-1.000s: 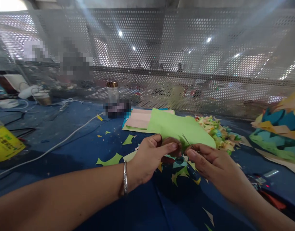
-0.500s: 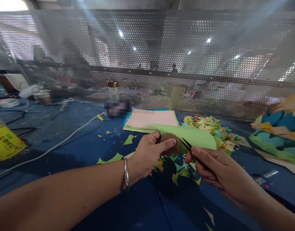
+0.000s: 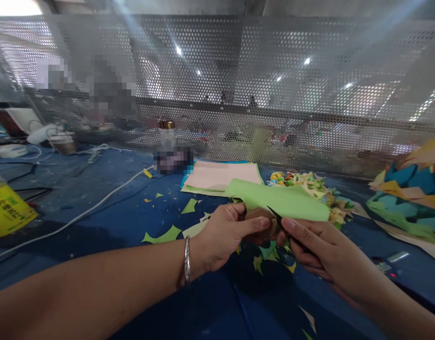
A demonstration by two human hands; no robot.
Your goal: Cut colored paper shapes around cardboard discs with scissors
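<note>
My left hand (image 3: 227, 231), with a silver bangle on its wrist, is closed on the lower edge of a light green sheet of paper (image 3: 284, 198). The sheet curves up and away from me. In my right hand (image 3: 319, 243) is a pair of dark scissors (image 3: 275, 215), its handles hidden by my fingers. Its blades look nearly together at the edge of the paper, close to my left thumb. Below my hands lie pointed green, teal and yellow paper scraps (image 3: 268, 252).
Behind the hands lies a stack of coloured paper (image 3: 220, 174). A heap of small cut pieces (image 3: 336, 208) sits right of it. Jagged paper layers (image 3: 412, 198) stand far right. At left are a yellow-labelled container (image 3: 10, 210) and a white cable (image 3: 97, 203). A perforated metal screen (image 3: 217, 71) closes the back.
The green paper and my left hand have shifted slightly right. The scissor blades, apart before, are now closer together. My right hand has barely moved.
</note>
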